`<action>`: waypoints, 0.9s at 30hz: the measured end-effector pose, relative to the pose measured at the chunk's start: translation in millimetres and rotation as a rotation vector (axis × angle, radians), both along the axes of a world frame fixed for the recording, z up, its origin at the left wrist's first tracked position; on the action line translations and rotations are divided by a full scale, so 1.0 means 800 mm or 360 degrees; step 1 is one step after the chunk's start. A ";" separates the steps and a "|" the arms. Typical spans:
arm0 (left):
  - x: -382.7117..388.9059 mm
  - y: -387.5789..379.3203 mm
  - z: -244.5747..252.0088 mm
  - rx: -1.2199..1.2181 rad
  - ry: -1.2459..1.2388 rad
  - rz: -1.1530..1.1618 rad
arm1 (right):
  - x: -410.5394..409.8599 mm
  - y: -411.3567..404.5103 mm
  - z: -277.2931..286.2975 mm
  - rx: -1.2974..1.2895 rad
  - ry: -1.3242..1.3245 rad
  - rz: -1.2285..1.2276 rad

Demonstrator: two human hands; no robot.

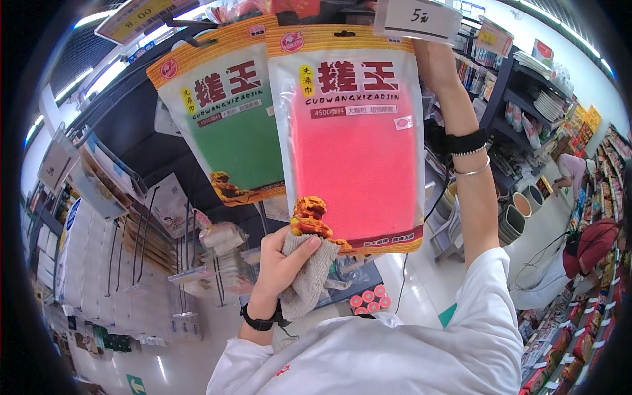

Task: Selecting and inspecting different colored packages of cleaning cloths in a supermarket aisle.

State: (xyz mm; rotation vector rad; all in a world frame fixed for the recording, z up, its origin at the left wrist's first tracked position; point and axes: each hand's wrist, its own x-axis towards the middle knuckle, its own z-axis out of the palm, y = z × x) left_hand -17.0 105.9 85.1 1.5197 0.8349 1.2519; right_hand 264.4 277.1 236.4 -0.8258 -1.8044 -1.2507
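Note:
A plastic packet with a pink bath cloth [353, 173] hangs upright in front of me. My left hand [284, 261] grips a grey cleaning cloth [308, 276], its thumb at the packet's lower left corner. The raised right arm leads to my right hand [434, 61], mostly hidden behind a clear price-tag holder [419, 19] at the packet's top right; its fingers do not show. Behind and left of the pink packet hangs a similar one with a green bath cloth [237, 143], slightly tilted.
Metal display hooks [143, 237] stick out at the left, near rows of white packets [98, 266]. Bins [513, 217] and a dark shelf unit [508, 98] stand at the right. Beyond them, a person in a red top [595, 247] and another in a pink top [572, 170] are by stocked shelves.

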 end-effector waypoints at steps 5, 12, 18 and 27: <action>-0.004 0.008 -0.010 -0.0015 -0.0088 -0.0011 | -0.036 -0.020 -0.012 -0.1031 0.1286 0.1794; 0.006 0.019 -0.009 0.0312 0.0321 0.0136 | -0.008 -0.023 0.008 -0.0992 0.1085 0.1382; 0.004 0.023 -0.013 0.0431 0.0549 0.0227 | -0.023 -0.048 0.031 -0.1017 0.0703 0.0973; 0.000 0.017 -0.005 0.0399 0.0537 0.0176 | -0.018 -0.062 0.038 -0.0954 0.0610 0.0829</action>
